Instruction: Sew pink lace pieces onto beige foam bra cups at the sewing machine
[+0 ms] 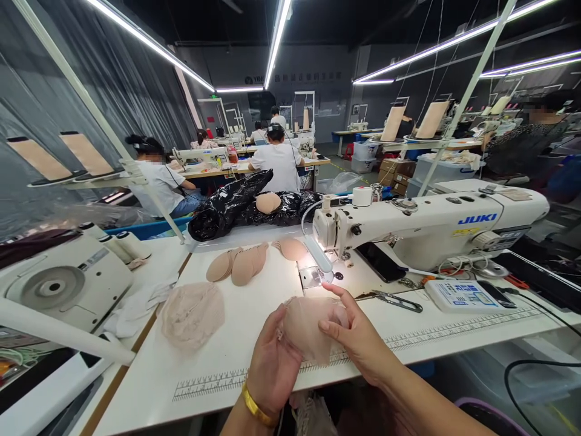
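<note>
My left hand (275, 363) cradles the left side and underside of a sheer beige bra cup (306, 330) above the table's front edge. At its right side, my right hand (356, 333) pinches the fabric with the thumb in front, its index finger stretched toward the needle area. Just beyond my hands is the white sewing machine (431, 224), its lamp lit over the metal needle plate (313, 277). To the left lies a pile of thin beige mesh fabric (193, 315). Behind it are fanned stacks of beige oval pads (245, 264), with another stack (290, 248) by the machine head.
Thread snips (397, 301), a dark phone (380, 261) and a white-blue box (463, 295) lie right of the needle area. A ruler strip (209, 384) runs along the front edge. Black plastic bags (231, 206) stand behind the table; another machine (68, 281) is at left. Several people work beyond.
</note>
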Available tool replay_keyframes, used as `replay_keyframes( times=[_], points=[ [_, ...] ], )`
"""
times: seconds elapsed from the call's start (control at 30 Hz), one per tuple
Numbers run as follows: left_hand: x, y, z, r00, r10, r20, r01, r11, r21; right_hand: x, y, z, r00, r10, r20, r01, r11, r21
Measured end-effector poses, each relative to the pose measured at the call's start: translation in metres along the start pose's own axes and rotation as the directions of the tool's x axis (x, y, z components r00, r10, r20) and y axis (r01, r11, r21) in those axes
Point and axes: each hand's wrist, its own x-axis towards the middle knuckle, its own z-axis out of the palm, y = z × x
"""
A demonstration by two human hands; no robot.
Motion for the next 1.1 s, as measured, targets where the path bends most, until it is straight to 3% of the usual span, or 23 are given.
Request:
replay_keyframes(
  times=[0.2, 0.57, 1.0, 1.1],
  points=[
    [0.006, -0.005, 0.007, 0.991, 0.127, -0.028, -0.122, 0.981, 0.148, 0.001, -0.001, -0.002, 1.0, -0.016, -0.006, 0.016, 1.0, -0.021],
    [0.01, -0.006, 0.008, 0.996, 0.088, -0.015, -0.084, 0.985, 0.153, 0.001, -0.005, -0.003, 1.0, -0.018, -0.011, 0.017, 1.0, -0.006],
    [0.014, -0.007, 0.019, 0.989, 0.134, -0.07, -0.116, 0.969, 0.218, 0.005, 0.001, -0.009, 1.0, -0.022, 0.0, 0.022, 1.0, -0.003],
    [0.015, -0.007, 0.018, 0.991, 0.131, -0.021, -0.121, 0.958, 0.259, 0.005, 0.0, -0.011, 1.0, -0.02, 0.022, 0.02, 1.0, 0.01]
  ],
)
